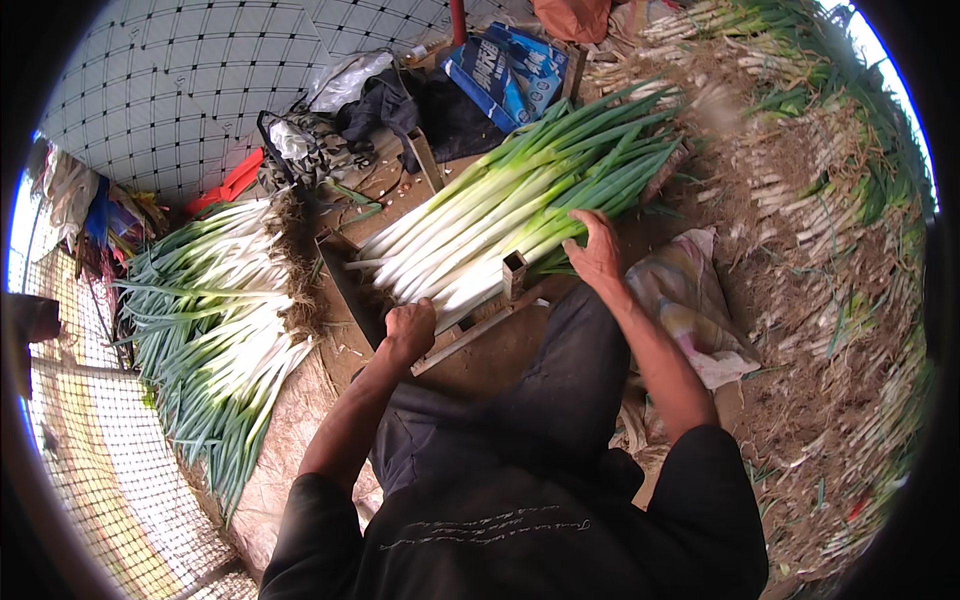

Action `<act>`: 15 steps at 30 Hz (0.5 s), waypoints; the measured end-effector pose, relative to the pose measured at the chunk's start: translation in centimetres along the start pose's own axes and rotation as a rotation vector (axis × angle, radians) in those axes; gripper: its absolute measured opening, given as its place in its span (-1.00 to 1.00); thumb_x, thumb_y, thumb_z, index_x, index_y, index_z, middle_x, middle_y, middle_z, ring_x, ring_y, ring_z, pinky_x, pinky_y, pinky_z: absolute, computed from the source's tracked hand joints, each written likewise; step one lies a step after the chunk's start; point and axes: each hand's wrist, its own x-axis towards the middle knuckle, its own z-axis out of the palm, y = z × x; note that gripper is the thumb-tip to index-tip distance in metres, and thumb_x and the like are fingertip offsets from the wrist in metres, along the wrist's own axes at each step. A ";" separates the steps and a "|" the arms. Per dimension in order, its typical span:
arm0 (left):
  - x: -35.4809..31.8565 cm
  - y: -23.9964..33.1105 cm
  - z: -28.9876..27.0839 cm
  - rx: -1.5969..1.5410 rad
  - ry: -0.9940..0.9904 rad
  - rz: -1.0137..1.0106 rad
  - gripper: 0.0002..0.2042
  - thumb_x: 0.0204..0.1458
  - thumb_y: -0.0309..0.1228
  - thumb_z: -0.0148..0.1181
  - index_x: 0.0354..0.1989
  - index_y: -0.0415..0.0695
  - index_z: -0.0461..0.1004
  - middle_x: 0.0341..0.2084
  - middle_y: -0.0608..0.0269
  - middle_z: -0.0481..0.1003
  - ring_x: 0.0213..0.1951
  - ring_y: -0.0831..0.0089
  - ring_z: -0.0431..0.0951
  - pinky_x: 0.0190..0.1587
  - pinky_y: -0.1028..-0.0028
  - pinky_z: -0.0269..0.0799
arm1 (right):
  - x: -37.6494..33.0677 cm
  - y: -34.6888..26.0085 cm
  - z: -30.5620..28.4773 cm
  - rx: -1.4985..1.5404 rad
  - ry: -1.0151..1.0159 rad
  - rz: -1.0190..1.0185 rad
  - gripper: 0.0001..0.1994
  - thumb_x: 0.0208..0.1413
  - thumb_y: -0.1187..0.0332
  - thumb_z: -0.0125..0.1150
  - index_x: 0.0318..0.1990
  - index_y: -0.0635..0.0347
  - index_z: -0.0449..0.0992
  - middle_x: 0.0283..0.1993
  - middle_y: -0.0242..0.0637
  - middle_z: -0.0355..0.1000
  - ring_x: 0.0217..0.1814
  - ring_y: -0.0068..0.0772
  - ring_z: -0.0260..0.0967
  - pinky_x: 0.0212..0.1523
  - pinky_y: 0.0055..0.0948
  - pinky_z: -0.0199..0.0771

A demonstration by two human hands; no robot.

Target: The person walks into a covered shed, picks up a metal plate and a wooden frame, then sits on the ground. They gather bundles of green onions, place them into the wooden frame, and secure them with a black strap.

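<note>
A thick bundle of green onions lies slantwise in a metal frame, white root ends at the lower left and green leaves at the upper right. My left hand is closed in a fist beside the white ends, at the near side of the frame. What it holds, if anything, is hidden. Curled over the near edge of the green leaves is my right hand, thumb and fingers apart around some of them. Just left of that hand, a square metal post stands up from the frame.
Another heap of green onions lies at left, roots facing the frame. Many soil-covered onions spread over the ground at right. A pale sack lies by my right forearm. Behind the frame are a blue bag and dark cloth.
</note>
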 end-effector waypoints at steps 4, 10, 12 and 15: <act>0.2 -0.1 0.1 -0.076 0.054 -0.005 -0.82 -0.05 -0.45 0.04 -0.29 -0.27 0.38 -0.44 -0.07 0.55 -0.31 0.05 0.59 -0.25 0.17 0.49 | -4.9 2.4 7.6 0.958 0.023 1.246 -0.67 -0.16 0.51 0.28 -0.16 0.04 0.44 -0.40 -0.45 0.38 -0.44 -0.43 0.35 -0.34 -0.28 0.46; 0.3 0.9 -0.4 -0.061 0.044 0.005 -0.75 -0.01 -0.37 0.07 -0.22 -0.27 0.34 -0.37 -0.10 0.53 -0.22 0.02 0.56 -0.16 0.14 0.43 | -8.2 5.7 17.6 0.962 0.062 1.537 -0.66 0.07 0.36 0.09 0.04 0.09 0.36 0.08 -0.31 0.29 0.08 -0.38 0.23 -0.13 -0.37 0.45; 0.5 0.8 -0.4 -0.041 0.024 -0.004 -0.73 -0.01 -0.35 0.09 -0.21 -0.27 0.33 -0.38 -0.09 0.53 -0.22 0.02 0.56 -0.16 0.14 0.44 | -8.5 6.8 19.0 0.756 0.035 1.412 -0.66 0.06 0.32 0.10 0.00 0.19 0.39 0.06 -0.20 0.35 0.02 -0.33 0.33 -0.16 -0.37 0.46; 1.4 1.5 -0.5 -0.055 0.027 0.028 -0.73 -0.01 -0.35 0.09 -0.20 -0.27 0.33 -0.38 -0.09 0.53 -0.23 0.02 0.56 -0.16 0.14 0.44 | -9.4 10.7 19.3 0.545 0.253 1.160 -0.65 0.02 0.32 0.11 -0.04 0.29 0.44 0.01 -0.09 0.43 -0.05 -0.26 0.42 -0.14 -0.35 0.44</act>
